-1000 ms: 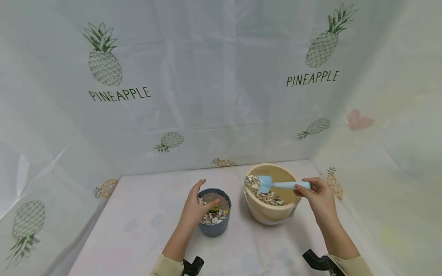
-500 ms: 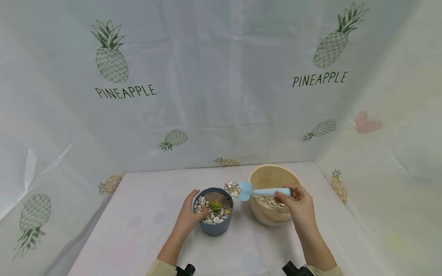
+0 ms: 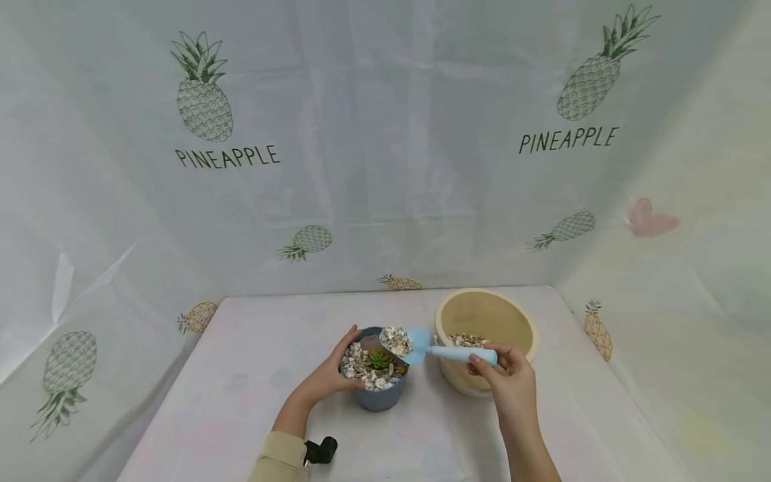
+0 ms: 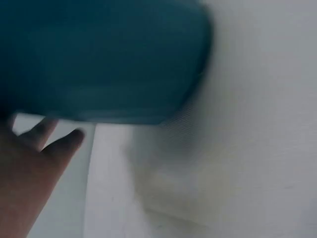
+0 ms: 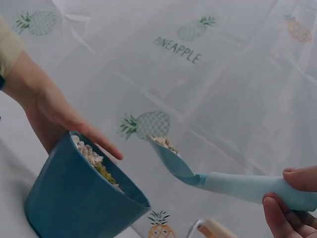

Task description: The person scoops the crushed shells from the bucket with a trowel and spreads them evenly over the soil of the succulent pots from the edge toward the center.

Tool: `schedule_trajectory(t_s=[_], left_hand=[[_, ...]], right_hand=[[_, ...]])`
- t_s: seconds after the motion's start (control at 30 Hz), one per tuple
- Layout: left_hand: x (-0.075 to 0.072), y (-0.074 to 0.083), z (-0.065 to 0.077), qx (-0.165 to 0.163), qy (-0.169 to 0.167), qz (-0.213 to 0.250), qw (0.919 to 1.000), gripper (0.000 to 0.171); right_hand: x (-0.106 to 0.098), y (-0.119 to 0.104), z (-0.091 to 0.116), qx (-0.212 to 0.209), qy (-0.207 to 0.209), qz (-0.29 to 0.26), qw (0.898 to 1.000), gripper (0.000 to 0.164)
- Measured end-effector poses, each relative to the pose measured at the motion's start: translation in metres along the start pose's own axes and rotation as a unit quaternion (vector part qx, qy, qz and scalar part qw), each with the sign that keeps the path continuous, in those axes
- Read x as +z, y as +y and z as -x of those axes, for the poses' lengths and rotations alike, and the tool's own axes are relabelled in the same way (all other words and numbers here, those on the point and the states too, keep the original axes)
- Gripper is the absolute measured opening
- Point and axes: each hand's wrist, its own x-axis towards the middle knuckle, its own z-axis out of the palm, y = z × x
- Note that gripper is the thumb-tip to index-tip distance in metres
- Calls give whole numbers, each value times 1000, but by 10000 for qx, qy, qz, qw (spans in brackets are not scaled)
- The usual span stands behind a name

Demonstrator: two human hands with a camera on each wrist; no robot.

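Observation:
A blue-grey pot (image 3: 376, 395) with a small green succulent (image 3: 379, 359) and pale pebbles stands on the table. My left hand (image 3: 330, 375) grips its left rim and side; the pot (image 4: 99, 59) fills the left wrist view, blurred. My right hand (image 3: 507, 375) grips the handle of a light blue scoop (image 3: 434, 349), whose blade holds pebbles (image 3: 395, 339) right over the pot's far rim. The right wrist view shows the scoop (image 5: 198, 173) level above the pot (image 5: 74, 198).
A beige bowl (image 3: 488, 314) with pebbles on its bottom stands right of the pot. A white cloth covers the table (image 3: 241, 402). Pineapple-print sheets (image 3: 385, 134) wall the back and both sides.
My right hand carried the loaded scoop left, from the beige bowl to above the pot. My left hand came off the plant and now grips the pot's left rim.

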Motion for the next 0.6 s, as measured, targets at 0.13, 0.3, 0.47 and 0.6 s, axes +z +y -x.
schedule_trajectory(t_s=[0.13,0.3,0.47,0.6], left_hand=[[-14,-4,-4,207,-600,104,9979,120],[-17,-6,-7,283,-614,410,9969,121],[-10,-7,-4,222,-356,565,9975,113],[-4,-6,-3,191,-192,710,9971,108]], right_hand=[[3,0,8,-27,100,24,9999,34],[6,-3,13,-47,106,-5,9999,35],[6,-6,12,-59,162,27,9998,32],[5,-8,13,-41,256,-43,9997,33]])
